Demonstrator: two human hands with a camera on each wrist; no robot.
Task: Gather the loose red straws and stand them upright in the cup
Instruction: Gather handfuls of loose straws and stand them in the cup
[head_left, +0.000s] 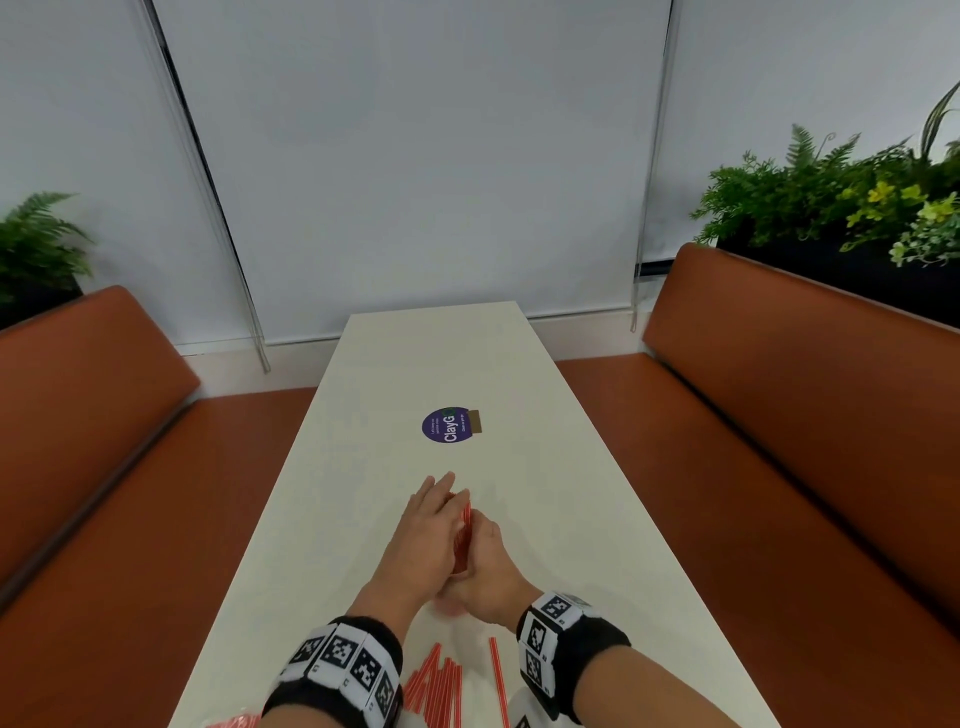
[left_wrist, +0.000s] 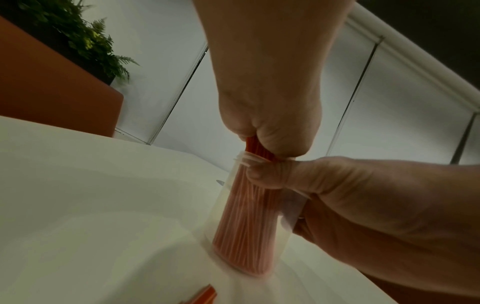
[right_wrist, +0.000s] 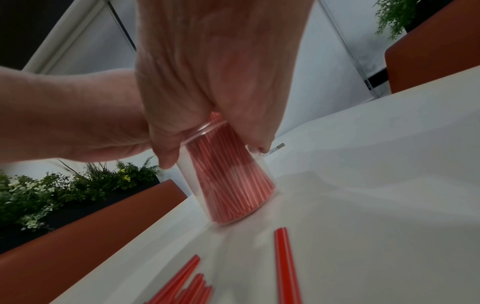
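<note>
A clear plastic cup (left_wrist: 223, 207) (right_wrist: 185, 174) stands on the white table (head_left: 571, 519), packed with a bundle of red straws (head_left: 464, 525) (left_wrist: 244, 222) (right_wrist: 231, 181). My right hand (head_left: 485, 561) (right_wrist: 213, 86) grips the cup near its rim, thumb on one side and fingers on the other. My left hand (head_left: 426, 525) (left_wrist: 267, 86) holds the bundle just above the rim, thumb curled round it, fingers stretched forward. Loose red straws (head_left: 436, 686) (right_wrist: 189, 283) lie near my wrists, with a separate one (head_left: 498, 675) (right_wrist: 285, 263) to their right.
A purple round sticker (head_left: 445, 425) with a brown tag (head_left: 475, 421) lies farther along the table. Orange benches (head_left: 779, 389) flank both sides, backed by planters (head_left: 857, 208). More red straws (head_left: 228, 721) show at the near left edge.
</note>
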